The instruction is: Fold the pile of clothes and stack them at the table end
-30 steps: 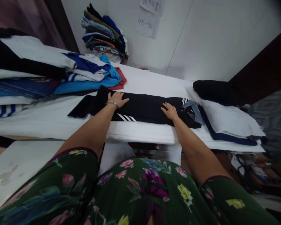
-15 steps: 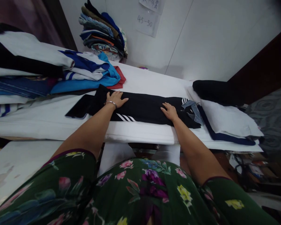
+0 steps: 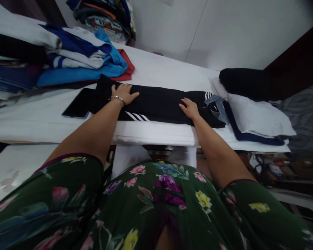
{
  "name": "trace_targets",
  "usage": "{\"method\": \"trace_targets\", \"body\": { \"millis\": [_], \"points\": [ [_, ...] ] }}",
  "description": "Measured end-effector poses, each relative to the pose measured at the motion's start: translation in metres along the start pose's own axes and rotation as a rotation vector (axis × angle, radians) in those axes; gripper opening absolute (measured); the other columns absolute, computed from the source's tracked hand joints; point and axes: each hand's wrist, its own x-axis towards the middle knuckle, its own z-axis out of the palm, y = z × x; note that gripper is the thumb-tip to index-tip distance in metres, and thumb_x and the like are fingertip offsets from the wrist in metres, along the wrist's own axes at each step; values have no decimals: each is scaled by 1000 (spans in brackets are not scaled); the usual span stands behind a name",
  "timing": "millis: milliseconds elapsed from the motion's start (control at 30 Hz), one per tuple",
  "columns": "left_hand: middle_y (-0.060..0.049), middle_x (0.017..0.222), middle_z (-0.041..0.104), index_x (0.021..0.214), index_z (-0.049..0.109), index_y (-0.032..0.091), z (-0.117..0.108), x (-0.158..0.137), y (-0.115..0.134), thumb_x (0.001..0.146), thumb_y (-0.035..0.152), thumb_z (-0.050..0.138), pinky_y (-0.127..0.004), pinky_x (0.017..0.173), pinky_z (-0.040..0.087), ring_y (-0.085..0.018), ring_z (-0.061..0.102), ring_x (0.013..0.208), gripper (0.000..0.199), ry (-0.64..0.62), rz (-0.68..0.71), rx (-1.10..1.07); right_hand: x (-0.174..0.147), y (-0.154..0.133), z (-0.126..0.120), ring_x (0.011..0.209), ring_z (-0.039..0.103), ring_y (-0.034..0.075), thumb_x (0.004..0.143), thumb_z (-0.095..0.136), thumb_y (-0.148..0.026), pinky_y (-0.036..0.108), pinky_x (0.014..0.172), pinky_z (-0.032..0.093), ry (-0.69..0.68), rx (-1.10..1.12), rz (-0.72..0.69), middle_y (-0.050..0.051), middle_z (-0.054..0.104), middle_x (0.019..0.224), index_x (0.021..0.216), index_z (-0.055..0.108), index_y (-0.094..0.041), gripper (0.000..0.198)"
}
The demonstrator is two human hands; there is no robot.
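Observation:
A black garment with white stripes (image 3: 159,106) lies folded lengthwise on the white table (image 3: 161,74). My left hand (image 3: 123,93), a bracelet on its wrist, rests flat on the garment's left part with fingers spread. My right hand (image 3: 190,108) lies flat on its right part, near the striped end. Neither hand grips anything. A dark flat piece (image 3: 78,106) lies just left of the garment.
A pile of blue, white and red clothes (image 3: 75,60) sits at the left. A taller stack of folded clothes (image 3: 104,15) stands against the back wall. White and navy folded clothes (image 3: 253,121) with a black item (image 3: 242,81) lie at the right.
The view has tilted downward, so the table and clothes sit higher in the picture. Both hands stay flat on the black garment in about the same places.

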Motion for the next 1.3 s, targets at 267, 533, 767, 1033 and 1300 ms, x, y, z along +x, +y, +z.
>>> {"method": "trace_targets", "body": {
  "millis": [267,533,767,1033,1300],
  "points": [
    [-8,151,35,140,39,17,-1,0,1,86,63,23,-56,112,11,-34,27,138,73,16,0,1,-1,-2,-1,136,34,25,93,42,-50,51,110,24,0,-25,12,10,43,146,134,50,-21,51],
    [-8,152,34,141,38,20,0,1,-2,85,64,23,-55,113,11,-28,26,140,73,20,-10,15,-4,-11,-4,137,34,24,93,43,-45,48,111,23,-8,-24,30,9,43,146,134,51,-21,48],
    [-7,152,34,140,41,22,-3,-1,-3,85,62,27,-54,114,11,-26,26,141,69,24,-18,6,-5,-12,-3,136,35,23,93,44,-45,47,112,24,-7,-30,37,9,44,145,133,52,-23,46],
    [-7,152,35,140,42,23,-6,-4,-2,86,61,29,-53,114,12,-27,27,140,67,25,-27,7,-6,-14,-3,136,36,23,93,44,-44,48,112,24,10,-19,29,8,45,145,132,53,-23,45],
    [-9,152,35,140,42,23,-7,-5,-4,86,62,30,-52,114,13,-25,26,141,68,21,-28,-3,-6,-16,-2,135,37,22,93,46,-42,46,112,24,16,-30,29,9,47,143,131,54,-22,44]
  ]
}}
